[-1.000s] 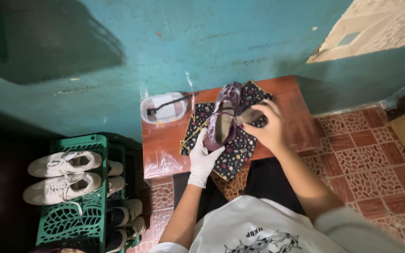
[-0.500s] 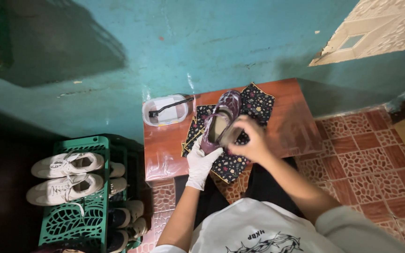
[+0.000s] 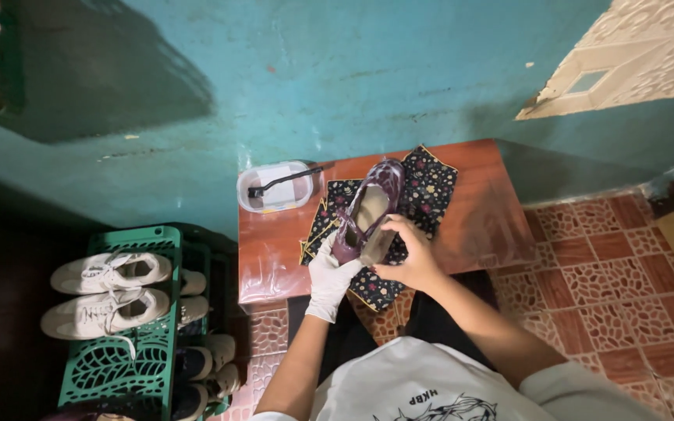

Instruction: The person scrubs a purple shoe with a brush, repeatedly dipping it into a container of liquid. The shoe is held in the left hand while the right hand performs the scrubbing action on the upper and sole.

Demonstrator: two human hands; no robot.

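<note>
Purple, glossy flat shoe (image 3: pixel 368 209) lies at the centre of the frame on a dark floral cloth (image 3: pixel 431 191), which covers part of a reddish wooden table (image 3: pixel 485 226), seemingly to keep the table clean. The left hand (image 3: pixel 331 274), in a white glove, grasps the heel end from below, steadying the shoe with its opening facing up. The bare right hand (image 3: pixel 411 253) closes its fingertips on the near rim at the heel; whether it pinches something small there cannot be told. Just left of the cloth, a clear plastic tub (image 3: pixel 274 187) with a black brush (image 3: pixel 284 182) resting across it sits within easy reach. At lower left a green plastic rack (image 3: pixel 122 366) holds white sneakers (image 3: pixel 107 290).

Compared with a second ago, the right hand has slid from the toe end of the shoe down to its heel, and the shoe now lies flatter on the cloth
</note>
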